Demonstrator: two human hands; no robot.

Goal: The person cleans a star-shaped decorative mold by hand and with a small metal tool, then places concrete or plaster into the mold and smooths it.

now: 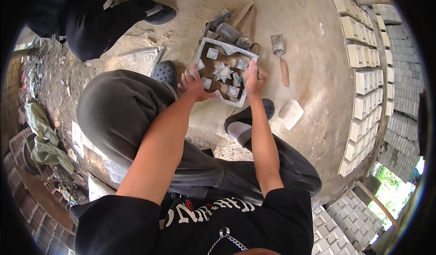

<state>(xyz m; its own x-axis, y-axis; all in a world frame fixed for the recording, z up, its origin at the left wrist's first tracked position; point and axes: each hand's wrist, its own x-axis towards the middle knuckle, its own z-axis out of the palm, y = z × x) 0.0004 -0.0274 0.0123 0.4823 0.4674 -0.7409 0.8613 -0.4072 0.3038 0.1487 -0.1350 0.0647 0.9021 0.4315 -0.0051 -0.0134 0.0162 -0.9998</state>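
Note:
A grey metal mould frame (228, 48) with a notched far edge lies on the floor before me. Inside it are a star-shaped block (222, 72) and several small square blocks, including a pale one (212, 53). My left hand (196, 87) grips the frame's left near corner, thumb stretched along the near edge and fingers on the left side. At the right side, my right hand (255, 79) is closed around the frame near its far corner. Its fingers hide part of that edge.
Beyond the frame lie a dark-headed mallet (228, 31) and other tools. A trowel (279, 57) and a whitish block (291, 114) lie to the right. Cast blocks (363, 55) stand in rows farther right. Another person's leg (104, 26) is at the far left, near a metal angle piece (141, 51).

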